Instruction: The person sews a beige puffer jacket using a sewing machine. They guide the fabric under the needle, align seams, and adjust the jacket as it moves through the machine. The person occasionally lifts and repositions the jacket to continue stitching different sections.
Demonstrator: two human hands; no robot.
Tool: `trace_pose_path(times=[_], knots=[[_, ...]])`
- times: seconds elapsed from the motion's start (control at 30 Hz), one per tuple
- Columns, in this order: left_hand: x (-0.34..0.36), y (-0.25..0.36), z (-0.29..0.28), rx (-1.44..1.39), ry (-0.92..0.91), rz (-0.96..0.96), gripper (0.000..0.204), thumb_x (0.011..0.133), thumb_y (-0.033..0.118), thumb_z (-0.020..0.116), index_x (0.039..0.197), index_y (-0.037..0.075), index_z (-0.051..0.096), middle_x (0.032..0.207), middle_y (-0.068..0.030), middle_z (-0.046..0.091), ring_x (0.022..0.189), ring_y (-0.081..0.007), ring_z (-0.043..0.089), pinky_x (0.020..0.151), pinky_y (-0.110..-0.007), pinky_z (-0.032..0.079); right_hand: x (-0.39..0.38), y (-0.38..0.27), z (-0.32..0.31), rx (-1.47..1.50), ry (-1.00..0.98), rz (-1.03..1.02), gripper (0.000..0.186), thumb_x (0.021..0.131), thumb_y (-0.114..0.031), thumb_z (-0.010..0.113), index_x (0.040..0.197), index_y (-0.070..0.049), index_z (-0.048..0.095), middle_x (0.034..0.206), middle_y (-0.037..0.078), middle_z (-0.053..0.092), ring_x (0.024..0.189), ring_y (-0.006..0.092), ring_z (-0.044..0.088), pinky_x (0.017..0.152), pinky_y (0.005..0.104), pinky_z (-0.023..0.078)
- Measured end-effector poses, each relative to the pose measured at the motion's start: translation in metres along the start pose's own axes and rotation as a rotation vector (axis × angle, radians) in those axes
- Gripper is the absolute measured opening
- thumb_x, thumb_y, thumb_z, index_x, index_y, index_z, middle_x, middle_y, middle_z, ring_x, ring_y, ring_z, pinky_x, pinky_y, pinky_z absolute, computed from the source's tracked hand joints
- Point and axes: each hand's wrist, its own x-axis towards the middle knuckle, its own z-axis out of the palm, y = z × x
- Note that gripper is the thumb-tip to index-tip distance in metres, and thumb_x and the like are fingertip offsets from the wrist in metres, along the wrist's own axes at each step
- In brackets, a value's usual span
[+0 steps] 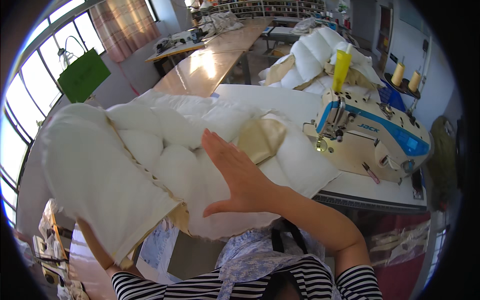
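Observation:
A puffy white quilted garment piece (175,170) with beige lining lies over the front of the sewing table, its left part raised. My right hand (245,182) is over its middle, fingers stretched out and thumb spread, holding nothing. Whether the palm touches the fabric, I cannot tell. Beyond the fingertips a beige patch (262,137) shows on the white padding. My left forearm (94,244) goes up behind the raised left part, which hides that hand and its fingers. A beige-edged seam (132,157) runs down this part.
At the right stands a white and blue sewing machine (375,130), with small thread snips (371,172) on its bed and a yellow holder (341,70) on top. Thread cones (398,74) stand behind it. More white padded pieces (320,57) are heaped beyond. A long table (215,60) stretches away.

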Motion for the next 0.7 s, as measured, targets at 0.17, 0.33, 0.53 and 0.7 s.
trace_pose_path(times=[0.17,0.33,0.53,0.7], knots=[[0.018,0.09,0.025,-0.265,-0.174,0.194,0.094,0.085,0.046,0.065,0.158,0.008,0.019,0.151,-0.0226,0.042,0.141,-0.0364,0.039,0.115,-0.049,0.03,0.081,-0.021,-0.004,0.01,0.217,-0.176,0.103,0.083,-0.021,0.071,0.158,0.003,0.006,0.166,0.021,0.005,0.154,0.038,0.01,0.116,0.0604,0.023],[0.026,0.162,0.088,-0.504,-0.34,0.408,0.097,0.088,0.056,0.06,0.159,0.008,0.013,0.153,-0.0229,0.04,0.142,-0.0348,0.038,0.117,-0.048,0.028,0.095,-0.016,0.004,0.23,0.346,-0.091,0.09,0.084,-0.022,0.07,0.152,0.001,0.016,0.153,0.021,0.021,0.14,0.0377,0.024,0.109,0.0552,0.03],[0.013,0.216,0.113,-0.521,-0.23,0.772,0.103,0.092,0.067,0.054,0.161,0.007,0.006,0.155,-0.0231,0.037,0.144,-0.0329,0.036,0.119,-0.047,0.025,0.092,0.006,0.0,0.347,0.478,0.021,0.075,0.086,-0.023,0.069,0.146,-0.002,0.028,0.138,0.021,0.04,0.123,0.0372,0.041,0.101,0.0488,0.039],[-0.054,0.123,0.106,-0.113,-0.305,0.46,0.108,0.087,0.076,0.052,0.156,-0.001,0.021,0.151,-0.0235,0.038,0.143,-0.0329,0.033,0.118,-0.046,0.023,0.087,0.026,-0.03,0.46,0.604,0.078,0.063,0.088,-0.023,0.068,0.14,-0.005,0.038,0.125,0.021,0.056,0.109,0.0368,0.056,0.094,0.0436,0.047]])
